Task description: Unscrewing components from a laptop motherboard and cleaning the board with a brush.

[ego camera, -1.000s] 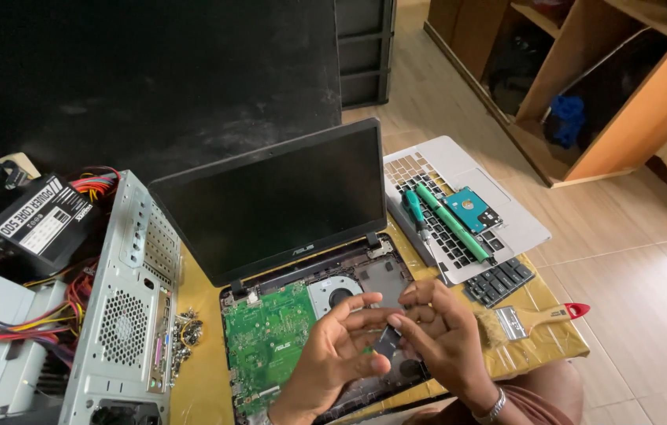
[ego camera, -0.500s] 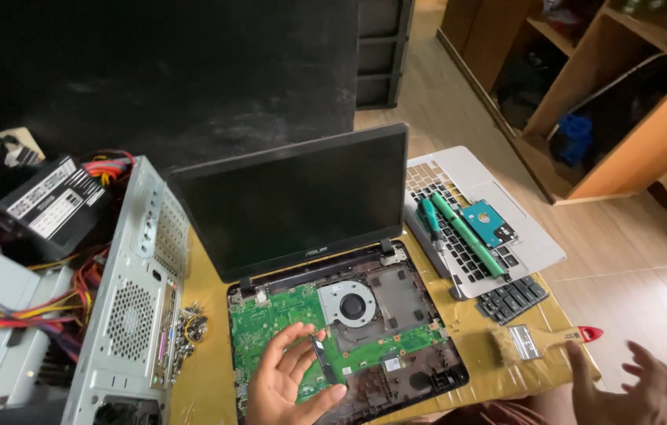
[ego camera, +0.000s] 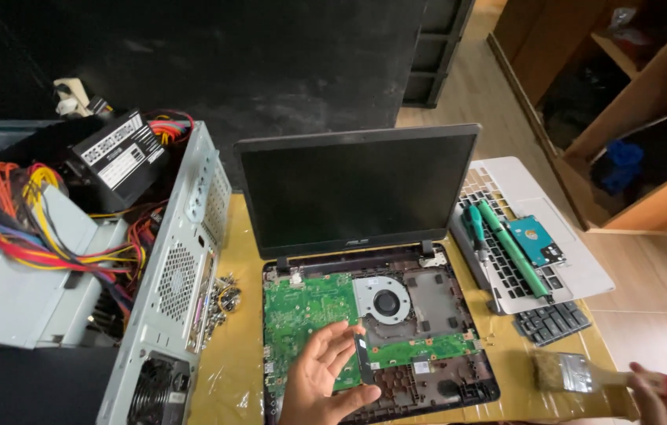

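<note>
The laptop [ego camera: 365, 260] sits open on the yellow table [ego camera: 243, 346], with its dark screen [ego camera: 357, 193] standing up and its bottom half uncovered, so all the parts inside can be seen from above. The left hand [ego camera: 325, 378] is open, with the fingers spread and the palm turned up, and it holds nothing; it hangs just over the green circuit board [ego camera: 302, 315], near the round cooling fan [ego camera: 386, 301]. The right hand [ego camera: 664, 397] is low at the corner of the view and grips the red handle of a paintbrush [ego camera: 577, 374]; its bristles lie flat on the table beside the laptop, pointing toward it. The laptop's silver keyboard cover [ego camera: 538, 236] was taken off and lies upside down to the right, out of the way, and it works like a tray: two green screwdrivers [ego camera: 506, 244] and a blue hard drive [ego camera: 534, 240] rest on it so they do not roll off or get lost. A loose black key pad [ego camera: 554, 323] lies just below it. A little pile of screws [ego camera: 223, 295] sits between the laptop and the grey computer case [ego camera: 176, 291] on the left. A black power supply [ego camera: 117, 157] rests on top of that case, and its bright coloured wires [ego camera: 42, 228] spill down.
</note>
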